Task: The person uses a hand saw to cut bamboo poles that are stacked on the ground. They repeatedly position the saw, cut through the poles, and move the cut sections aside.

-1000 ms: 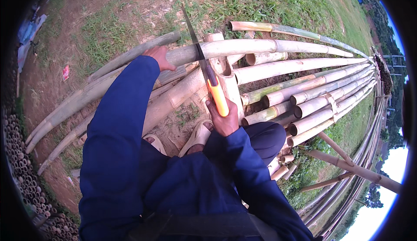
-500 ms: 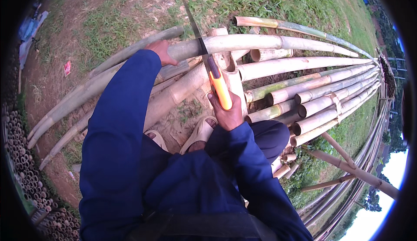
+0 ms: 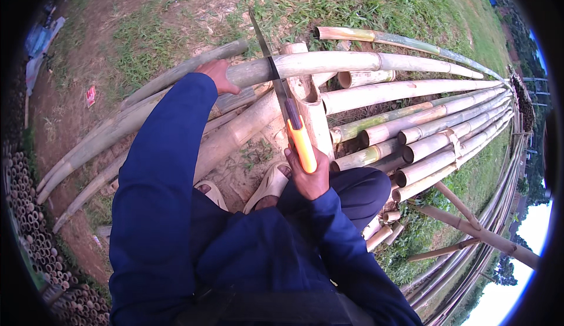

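A long bamboo pole (image 3: 335, 61) lies across a notched bamboo support (image 3: 311, 106) in front of me. My left hand (image 3: 218, 76) is wrapped over the pole, left of the support. In my right hand (image 3: 311, 176) is a hand saw (image 3: 301, 141) with an orange and dark handle, gripped in closed fingers. Its dark blade crosses the pole just right of my left hand, with the tip pointing away from me. The blade touches the pole; how deep any cut goes I cannot tell.
Several cut bamboo poles (image 3: 435, 129) lie side by side on the right. Short bamboo offcuts (image 3: 382, 235) rest beside my right knee. A thick bamboo piece (image 3: 235, 132) slants near my sandalled feet. At far left, a stack of bamboo (image 3: 44, 249) shows its round ends.
My right hand has drawn the saw back toward me, so more blade shows on the near side of the pole. My left hand keeps its place on the pole.
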### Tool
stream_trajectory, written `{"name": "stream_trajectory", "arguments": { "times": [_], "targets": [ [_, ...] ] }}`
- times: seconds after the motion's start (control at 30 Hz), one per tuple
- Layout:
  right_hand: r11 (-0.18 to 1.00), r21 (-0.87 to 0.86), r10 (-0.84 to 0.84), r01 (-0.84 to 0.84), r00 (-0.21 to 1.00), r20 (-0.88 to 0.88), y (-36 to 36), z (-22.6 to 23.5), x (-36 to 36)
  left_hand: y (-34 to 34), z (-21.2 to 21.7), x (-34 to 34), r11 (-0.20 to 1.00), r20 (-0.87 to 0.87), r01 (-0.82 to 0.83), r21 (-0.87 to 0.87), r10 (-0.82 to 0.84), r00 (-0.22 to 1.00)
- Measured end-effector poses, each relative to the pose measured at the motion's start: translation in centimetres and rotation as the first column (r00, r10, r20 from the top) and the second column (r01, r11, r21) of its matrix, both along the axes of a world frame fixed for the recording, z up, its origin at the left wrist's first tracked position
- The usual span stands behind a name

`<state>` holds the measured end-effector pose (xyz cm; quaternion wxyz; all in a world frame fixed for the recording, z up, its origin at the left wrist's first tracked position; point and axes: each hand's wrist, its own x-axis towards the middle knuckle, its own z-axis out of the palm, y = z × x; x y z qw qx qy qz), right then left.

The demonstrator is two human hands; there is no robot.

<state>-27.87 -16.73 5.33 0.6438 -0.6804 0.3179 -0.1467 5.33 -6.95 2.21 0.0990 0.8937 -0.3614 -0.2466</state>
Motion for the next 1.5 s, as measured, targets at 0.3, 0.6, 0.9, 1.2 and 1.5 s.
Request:
{"name": "stream_trajectory", "arguments": {
  "times": [0.3, 0.6, 0.9, 1.2, 1.5],
  "targets": [
    [0.995, -0.079, 0.052, -0.064, 0.988, -0.143, -0.9, -0.3, -1.2, -0.5, 0.0, -0.4, 1.0, -0.022, -0.008, 0.027, 0.008, 1.0],
    [0.983, -0.168, 0.055, -0.079, 0.989, -0.14, 3.0, 5.4, -10.2, 0.5, 0.5, 0.0, 0.998, -0.027, -0.008, 0.069, 0.009, 1.0],
    [0.984, -0.167, 0.054, -0.06, 0.998, -0.041, -1.4, 0.7, 3.6, 0.0, -0.1, -0.5, 1.0, 0.006, -0.017, -0.009, 0.017, 1.0],
    [0.988, -0.154, 0.016, -0.031, 0.995, -0.094, 2.1, 2.3, -5.9, 0.0, -0.7, 0.6, 1.0, -0.071, 0.001, 0.014, 0.0, 0.997],
    [0.99, -0.141, 0.005, -0.011, 0.999, -0.041, 3.3, 4.4, -7.3, 0.8, -0.5, -0.2, 0.999, -0.064, -0.007, 0.052, 0.01, 0.998]
  ]
}}
